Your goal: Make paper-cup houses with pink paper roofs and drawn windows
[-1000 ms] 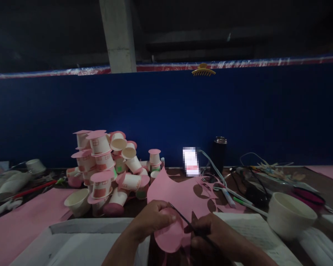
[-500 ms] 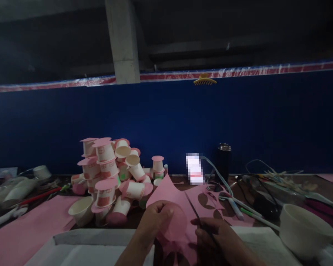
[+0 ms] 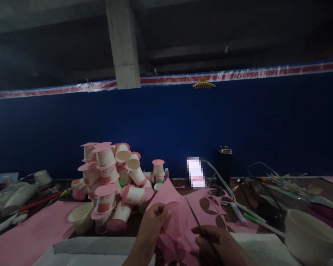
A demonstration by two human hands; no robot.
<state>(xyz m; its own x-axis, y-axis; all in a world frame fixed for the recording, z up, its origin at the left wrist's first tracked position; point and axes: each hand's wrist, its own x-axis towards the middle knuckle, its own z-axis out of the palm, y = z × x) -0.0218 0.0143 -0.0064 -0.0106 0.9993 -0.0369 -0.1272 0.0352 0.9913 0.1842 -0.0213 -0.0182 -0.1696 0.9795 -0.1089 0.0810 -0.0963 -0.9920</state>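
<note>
My left hand (image 3: 152, 225) pinches a pink paper sheet (image 3: 177, 218) near the bottom middle, fingers closed on a rounded part of it. My right hand (image 3: 216, 245) grips dark scissors (image 3: 195, 218), whose blades point up and away into the pink paper. The sheet has several round holes cut out of it on its right side. Both hands sit low at the frame's bottom edge, above a white tray.
A heap of paper cups with pink lids (image 3: 111, 181) stands left of centre. A white bowl (image 3: 312, 232) sits at the right, a loose cup (image 3: 80, 216) at the left. Pens, cables, a dark flask (image 3: 224, 162) and a blue partition (image 3: 166, 125) lie behind. Pink paper (image 3: 24, 232) covers the left.
The view has tilted up a little. My left hand has turned the pink paper, and the scissors' blades have swung from lying flat to pointing more upright.
</note>
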